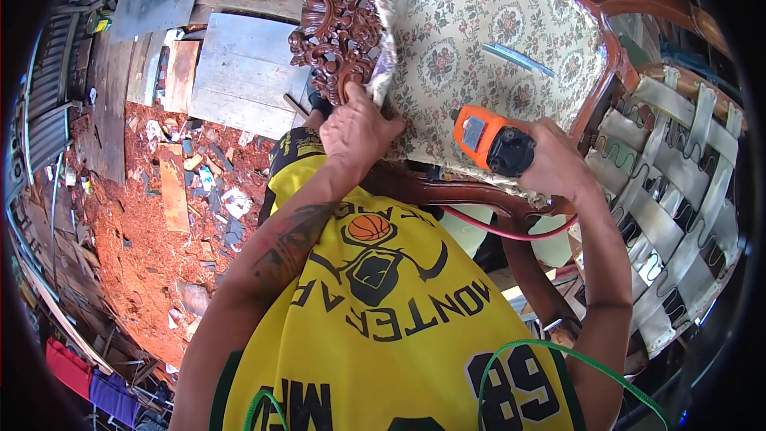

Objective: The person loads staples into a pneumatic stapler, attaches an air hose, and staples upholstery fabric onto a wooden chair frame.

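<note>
My right hand (pixel 554 161) is wrapped round an orange and black power tool (pixel 488 141), with a red hose trailing below it. The tool is over the lower part of a floral fabric (pixel 471 40) that covers a chair with a dark wooden frame (pixel 610 48). At the fabric's left edge, my left hand (pixel 355 128) rests beside the carved wood (pixel 339 32), its thumb spread toward the fabric and a finger on the carving. Strips of blue-grey staples (pixel 519 60) lie on the fabric.
On the right stands a frame with woven webbing (pixel 662 191) and metal springs. Wooden boards (pixel 239 72) lie at the upper left. Reddish sawdust (pixel 144 255) with scraps covers the ground at left. Red and purple cloths (pixel 112 395) hang at the lower left.
</note>
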`<state>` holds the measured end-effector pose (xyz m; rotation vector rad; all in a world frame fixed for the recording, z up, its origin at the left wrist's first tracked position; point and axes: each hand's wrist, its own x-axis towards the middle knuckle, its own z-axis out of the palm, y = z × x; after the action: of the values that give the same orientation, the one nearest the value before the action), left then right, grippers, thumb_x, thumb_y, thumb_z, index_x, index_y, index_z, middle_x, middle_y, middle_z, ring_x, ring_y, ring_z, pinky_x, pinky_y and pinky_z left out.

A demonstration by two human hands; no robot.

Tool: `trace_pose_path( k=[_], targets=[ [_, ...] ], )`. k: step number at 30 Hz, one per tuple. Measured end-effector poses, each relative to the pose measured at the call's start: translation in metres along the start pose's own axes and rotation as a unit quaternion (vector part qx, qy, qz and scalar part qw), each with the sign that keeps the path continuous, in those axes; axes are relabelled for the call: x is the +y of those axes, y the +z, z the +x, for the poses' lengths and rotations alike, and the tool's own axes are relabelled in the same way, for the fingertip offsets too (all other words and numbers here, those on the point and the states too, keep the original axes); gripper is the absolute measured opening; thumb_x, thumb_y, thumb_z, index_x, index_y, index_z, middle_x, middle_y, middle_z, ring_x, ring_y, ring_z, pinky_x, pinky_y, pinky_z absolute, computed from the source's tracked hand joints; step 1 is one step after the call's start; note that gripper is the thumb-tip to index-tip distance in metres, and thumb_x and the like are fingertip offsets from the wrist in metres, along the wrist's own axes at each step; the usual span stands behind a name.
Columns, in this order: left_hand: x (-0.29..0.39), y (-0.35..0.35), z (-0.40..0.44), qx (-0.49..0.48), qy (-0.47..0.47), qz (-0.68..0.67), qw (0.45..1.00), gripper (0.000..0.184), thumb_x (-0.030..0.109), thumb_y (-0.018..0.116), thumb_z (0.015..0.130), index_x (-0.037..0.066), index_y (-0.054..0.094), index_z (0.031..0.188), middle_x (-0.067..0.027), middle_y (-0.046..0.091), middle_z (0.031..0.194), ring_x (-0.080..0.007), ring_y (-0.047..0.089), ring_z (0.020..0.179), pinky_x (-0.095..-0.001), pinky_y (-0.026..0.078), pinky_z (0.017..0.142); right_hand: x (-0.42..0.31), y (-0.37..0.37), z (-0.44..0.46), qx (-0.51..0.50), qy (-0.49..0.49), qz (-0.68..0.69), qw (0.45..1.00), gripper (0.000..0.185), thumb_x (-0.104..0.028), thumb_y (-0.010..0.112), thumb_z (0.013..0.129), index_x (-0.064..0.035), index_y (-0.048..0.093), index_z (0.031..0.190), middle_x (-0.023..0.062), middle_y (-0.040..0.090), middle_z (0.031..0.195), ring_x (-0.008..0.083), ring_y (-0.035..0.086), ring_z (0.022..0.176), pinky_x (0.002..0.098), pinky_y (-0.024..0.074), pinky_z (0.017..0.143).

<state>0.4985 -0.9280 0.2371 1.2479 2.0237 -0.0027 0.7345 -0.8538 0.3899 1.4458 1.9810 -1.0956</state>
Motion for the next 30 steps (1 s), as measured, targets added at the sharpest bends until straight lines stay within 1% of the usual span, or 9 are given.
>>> trace_pose_path(
  k=[5,6,7,9,12,16,23,25,30],
  targets=[
    [-0.007,-0.017,-0.001,-0.048,-0.043,0.023,0.998,0.092,0.067,0.080,0.069,0.000,0.046,0.124,-0.0211,0.073,0.097,-0.0362,0.073,0.094,-0.0437,0.057,0.083,-0.009,0.004,0.000,-0.026,0.031,0.011,0.999,0.061,-0.019,0.081,0.071,-0.0136,0.067,0.130,0.0230,0.071,0.103,0.0434,0.064,0.098,0.0461,0.0502,0.094],
    [-0.003,-0.021,-0.002,-0.074,-0.059,0.027,0.995,0.087,0.068,0.079,0.070,0.002,0.056,0.123,-0.0201,0.074,0.101,-0.0354,0.073,0.097,-0.0432,0.057,0.087,-0.009,0.009,-0.001,0.001,-0.005,-0.008,1.000,0.055,-0.016,0.078,0.070,-0.0107,0.069,0.124,0.0226,0.071,0.098,0.0425,0.066,0.096,0.0466,0.0512,0.092],
    [-0.006,-0.023,0.000,-0.077,-0.061,0.024,0.995,0.087,0.068,0.079,0.070,0.002,0.056,0.123,-0.0201,0.074,0.101,-0.0354,0.073,0.097,-0.0432,0.057,0.087,-0.010,0.012,0.001,0.028,-0.041,-0.027,0.998,0.048,-0.014,0.076,0.070,-0.0078,0.070,0.118,0.0222,0.072,0.092,0.0417,0.067,0.093,0.0471,0.0522,0.090],
    [-0.012,-0.024,0.004,-0.127,-0.046,0.006,0.991,0.074,0.066,0.078,0.073,0.004,0.068,0.111,-0.0193,0.074,0.101,-0.0354,0.073,0.096,-0.0445,0.056,0.086,-0.017,0.011,0.009,-0.002,-0.039,-0.029,0.999,0.052,-0.015,0.076,0.069,-0.0088,0.069,0.120,0.0214,0.072,0.093,0.0420,0.067,0.094,0.0474,0.0518,0.092],
    [-0.017,-0.024,0.001,-0.104,-0.048,-0.037,0.993,0.067,0.067,0.077,0.074,0.006,0.073,0.102,-0.0197,0.074,0.101,-0.0360,0.073,0.096,-0.0454,0.056,0.085,-0.009,0.018,0.025,-0.038,-0.052,-0.019,0.998,0.055,-0.018,0.078,0.069,-0.0102,0.068,0.122,0.0204,0.072,0.094,0.0424,0.066,0.093,0.0479,0.0512,0.094],
    [-0.026,-0.023,-0.005,-0.116,-0.054,-0.079,0.989,0.064,0.066,0.074,0.078,0.006,0.073,0.102,-0.0214,0.073,0.097,-0.0378,0.072,0.094,-0.0469,0.056,0.083,-0.015,0.023,0.041,-0.069,-0.064,-0.001,0.996,0.054,-0.022,0.080,0.069,-0.0094,0.067,0.121,0.0204,0.071,0.093,0.0425,0.065,0.093,0.0484,0.0506,0.095],
    [-0.028,-0.025,-0.003,-0.107,-0.008,-0.041,0.993,0.059,0.063,0.070,0.083,0.007,0.073,0.101,-0.0197,0.074,0.090,-0.0392,0.072,0.090,-0.0479,0.055,0.082,-0.032,0.029,0.057,-0.081,-0.099,0.009,0.992,0.045,-0.022,0.081,0.069,-0.0045,0.070,0.109,0.0205,0.072,0.087,0.0417,0.069,0.087,0.0482,0.0536,0.090],
    [-0.029,-0.027,-0.001,-0.117,-0.015,-0.047,0.992,0.058,0.062,0.070,0.083,0.008,0.073,0.101,-0.0194,0.074,0.090,-0.0390,0.072,0.089,-0.0478,0.055,0.081,-0.035,0.028,0.060,-0.065,-0.089,0.034,0.993,0.038,-0.017,0.080,0.069,-0.0044,0.071,0.104,0.0198,0.073,0.082,0.0413,0.070,0.082,0.0480,0.0556,0.086],
    [-0.034,-0.024,0.001,-0.129,-0.003,-0.069,0.989,0.056,0.060,0.068,0.084,0.007,0.073,0.101,-0.0183,0.074,0.092,-0.0374,0.072,0.089,-0.0477,0.056,0.079,-0.034,0.030,0.064,-0.053,-0.100,0.025,0.993,0.038,-0.010,0.076,0.067,-0.0056,0.071,0.104,0.0198,0.072,0.082,0.0417,0.070,0.081,0.0477,0.0561,0.085]
  ],
)
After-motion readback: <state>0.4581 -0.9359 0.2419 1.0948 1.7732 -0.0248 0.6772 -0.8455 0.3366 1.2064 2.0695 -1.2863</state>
